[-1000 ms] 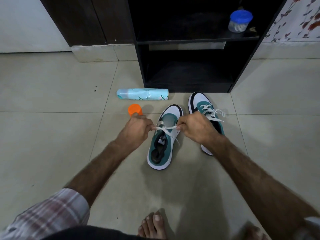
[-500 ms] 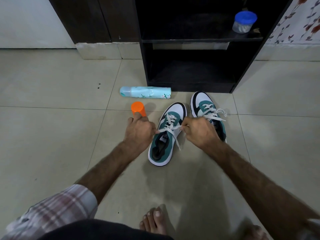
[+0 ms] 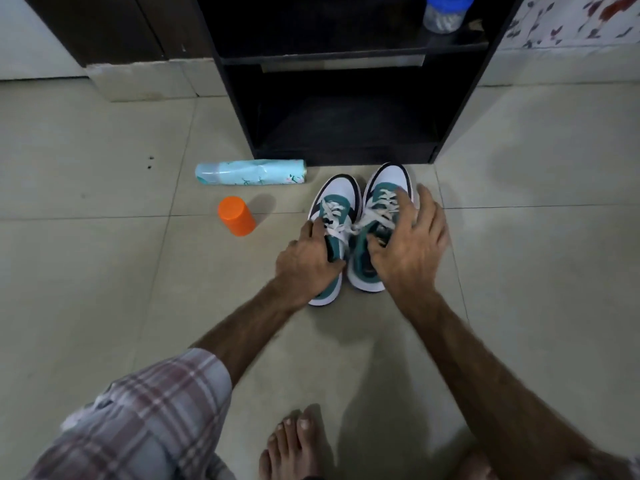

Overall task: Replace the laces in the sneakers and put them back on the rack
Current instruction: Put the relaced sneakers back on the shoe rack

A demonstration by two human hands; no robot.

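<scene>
- Step in hand, as judged: lacing looks done on both sneakers; the person is taking hold of the pair for the move to the rack (image 3: 346, 109).
- Left hand (image 3: 306, 261) lies on the left sneaker (image 3: 334, 206), over its collar. Fingers curl at the opening, thumb along the outer side. Grip reads as clamped on the shoe, though the fingertips are partly hidden.
- Right hand (image 3: 412, 244) is spread over the right sneaker (image 3: 384, 195). Fingers fairly straight, laid across the laces and outer edge, thumb near the tongue. Grip apart, resting on the shoe and not closed round it.
- Position: the sneakers stand side by side on the floor (image 3: 104, 271), touching or nearly so, toes toward the rack and just in front of its lower opening.
- Appearance: white toe caps, teal uppers, dark trim, white soles. White laces (image 3: 330, 211) run crosswise through the eyelets on both. Loose ends meet between the two shoes; whether they are knotted I cannot tell.
- Next move calls for: right-hand fingers closing on the collar, both shoes lifted level, then carried forward into the dark lower shelf, which looks free. Trailing lace ends could snag on the rack's edge.
- Nearby: a can (image 3: 249, 172) lying on its side and an orange cap (image 3: 236, 216), both left of the shoes; a jar (image 3: 443, 12) on the upper shelf.
</scene>
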